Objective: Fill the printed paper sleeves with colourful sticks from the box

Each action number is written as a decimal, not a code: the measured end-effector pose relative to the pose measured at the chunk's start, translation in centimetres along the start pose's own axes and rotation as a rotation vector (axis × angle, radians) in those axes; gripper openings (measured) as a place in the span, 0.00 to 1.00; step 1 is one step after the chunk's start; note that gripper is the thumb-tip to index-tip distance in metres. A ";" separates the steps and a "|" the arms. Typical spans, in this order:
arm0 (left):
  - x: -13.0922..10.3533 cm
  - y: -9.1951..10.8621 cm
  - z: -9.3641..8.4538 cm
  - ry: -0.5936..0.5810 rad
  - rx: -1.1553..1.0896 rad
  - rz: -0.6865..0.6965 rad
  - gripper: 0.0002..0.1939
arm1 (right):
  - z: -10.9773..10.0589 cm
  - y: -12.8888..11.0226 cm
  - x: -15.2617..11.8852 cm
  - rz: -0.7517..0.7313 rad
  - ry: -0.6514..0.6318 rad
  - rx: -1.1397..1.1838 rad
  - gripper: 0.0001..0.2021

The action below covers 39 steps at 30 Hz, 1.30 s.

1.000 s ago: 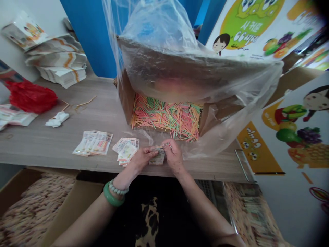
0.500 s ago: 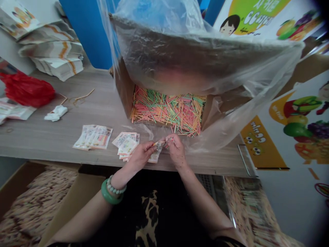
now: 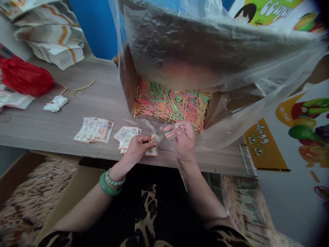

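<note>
Between the thumb and fingers of my left hand (image 3: pixel 138 146) is a small clear packet (image 3: pixel 156 138) with a printed edge. My right hand (image 3: pixel 184 140), a little to the right, grips a small bundle of coloured sticks (image 3: pixel 170 134) that point toward the packet without touching it. Flat packets (image 3: pixel 128 136) lie in a loose pile just beyond my left hand. Farther left, more packets (image 3: pixel 102 130) overlap on the table. Beyond my hands, a box lined with clear plastic holds many pink, green, yellow and orange sticks (image 3: pixel 172 103).
On the grey table (image 3: pixel 87 103) at the left are a red plastic bag (image 3: pixel 27 77), a crumpled white tissue (image 3: pixel 56 103) and a thin stick. Stacked printed bags (image 3: pixel 53 37) stand behind. Printed cartons (image 3: pixel 264 147) are at the right; an open box (image 3: pixel 59 209) sits below the table.
My right hand has moved right, away from the packet, and the bundle of sticks in it now shows clearly. My left hand still pinches the packet. The whole view has shifted slightly.
</note>
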<state>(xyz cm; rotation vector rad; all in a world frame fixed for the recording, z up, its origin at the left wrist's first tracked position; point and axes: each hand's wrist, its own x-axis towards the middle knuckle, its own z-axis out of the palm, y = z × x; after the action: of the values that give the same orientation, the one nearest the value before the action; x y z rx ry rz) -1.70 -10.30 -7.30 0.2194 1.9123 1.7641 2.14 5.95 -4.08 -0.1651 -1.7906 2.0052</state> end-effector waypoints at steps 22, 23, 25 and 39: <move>-0.3 0.9 0.9 -0.022 -0.040 -0.061 0.15 | 3.1 -0.1 -0.5 -0.003 0.041 0.010 0.08; -0.3 1.0 0.9 -0.023 -0.054 -0.063 0.16 | 3.1 0.1 -0.5 0.010 0.038 0.002 0.08; -0.4 1.1 0.8 -0.037 -0.075 -0.070 0.17 | 2.8 0.6 -0.5 0.036 0.024 0.010 0.07; 0.5 0.3 0.9 -0.075 -0.306 0.056 0.18 | -0.3 1.3 0.1 0.109 -0.470 -0.197 0.08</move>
<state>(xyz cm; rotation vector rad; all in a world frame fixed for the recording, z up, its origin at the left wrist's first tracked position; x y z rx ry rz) -1.74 -9.23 -7.20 0.2255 1.5719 2.0266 1.85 6.15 -5.40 0.1685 -2.3130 2.0615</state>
